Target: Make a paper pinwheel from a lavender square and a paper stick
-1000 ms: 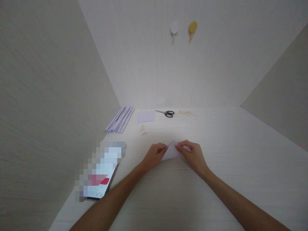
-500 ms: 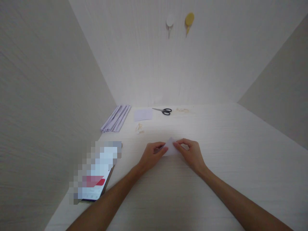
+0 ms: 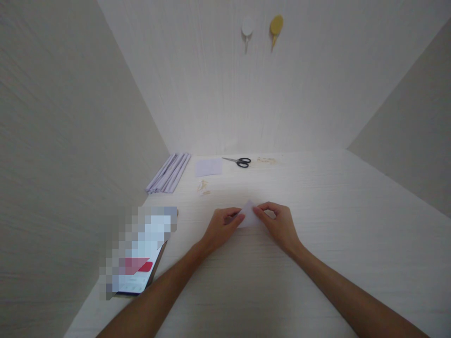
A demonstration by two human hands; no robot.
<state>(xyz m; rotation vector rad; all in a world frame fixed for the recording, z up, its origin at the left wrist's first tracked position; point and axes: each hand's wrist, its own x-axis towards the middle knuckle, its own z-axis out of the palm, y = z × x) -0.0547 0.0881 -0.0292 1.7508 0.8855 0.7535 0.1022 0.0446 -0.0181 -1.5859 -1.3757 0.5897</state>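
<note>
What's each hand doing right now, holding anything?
Left hand: fingers pinched on the left edge of the small white paper.
Right hand: fingers pinched on the same paper's right edge.

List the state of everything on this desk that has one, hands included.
Small white folded paper piece: on the pale wooden desk, pinched from both sides.
Left hand: grip closed on the paper's left edge.
Right hand: grip closed on the paper's right edge.
Black-handled scissors: lying flat, blades shut.
Flat white paper square: unfolded, lying flat.
Bundle of rolled white paper sticks: lying side by side by the left wall.
Phone: screen lit.
</note>
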